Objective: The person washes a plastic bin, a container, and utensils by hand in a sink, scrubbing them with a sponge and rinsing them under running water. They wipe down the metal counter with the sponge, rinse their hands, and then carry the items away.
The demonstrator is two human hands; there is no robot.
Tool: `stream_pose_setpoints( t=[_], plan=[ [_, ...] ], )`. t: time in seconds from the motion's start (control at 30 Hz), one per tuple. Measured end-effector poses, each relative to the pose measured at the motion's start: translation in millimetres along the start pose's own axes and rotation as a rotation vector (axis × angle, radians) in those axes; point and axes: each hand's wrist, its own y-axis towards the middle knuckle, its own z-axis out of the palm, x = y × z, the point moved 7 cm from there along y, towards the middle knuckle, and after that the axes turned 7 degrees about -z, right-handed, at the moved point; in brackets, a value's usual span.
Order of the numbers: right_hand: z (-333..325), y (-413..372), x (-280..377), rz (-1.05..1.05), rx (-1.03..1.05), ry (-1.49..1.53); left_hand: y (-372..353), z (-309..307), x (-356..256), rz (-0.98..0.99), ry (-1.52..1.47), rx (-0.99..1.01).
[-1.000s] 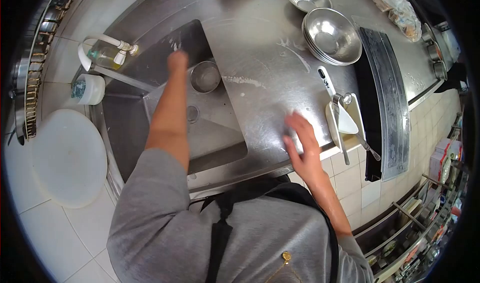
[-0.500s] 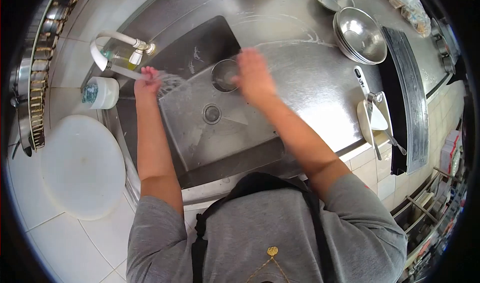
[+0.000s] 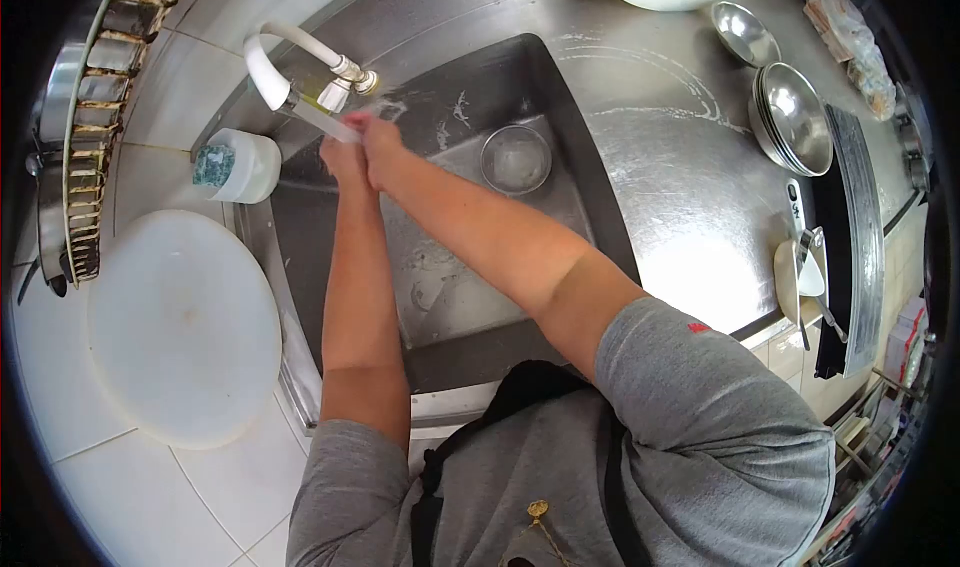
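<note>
Under the white faucet [image 3: 270, 75], a stream of water falls onto my two hands, which meet over the left side of the steel sink [image 3: 480, 347]. My left hand [image 3: 344, 162] is lower and partly behind the stream. Touching or nearly touching it, my right hand [image 3: 380, 143] lies just to its right. Water and the hands' overlap hide most of the fingers, and no object shows in either hand. A round, metal-rimmed dish or strainer [image 3: 516, 160] sits on the sink floor to the right of my hands.
Left of the sink stand a white tub [image 3: 255, 167] with a green scouring pad [image 3: 213, 166] and a round white board [image 3: 185, 332]. Stacked steel bowls [image 3: 797, 117], a single bowl [image 3: 745, 34] and a container with utensils [image 3: 790, 277] stand on the right counter.
My right hand has swept left from over the sink's middle to join my left hand under the water. The whole view has shifted, so the sink appears further right.
</note>
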Motion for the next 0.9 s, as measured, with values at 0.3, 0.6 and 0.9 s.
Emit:
stream_pose_setpoints(
  t=[0.3, 0.6, 0.9],
  plan=[
    [14, 10, 32, -0.167, 0.030, -0.330, -19, 9, -4, -0.218, -0.881, 0.164],
    [-131, -181, 248, -1.290, -0.344, -1.712, 1, 20, 22, -0.585, -1.173, 0.150],
    [-303, -163, 384, -0.779, -0.962, -2.229, -47, 20, 20, -0.632, -0.878, 0.125]
  ],
)
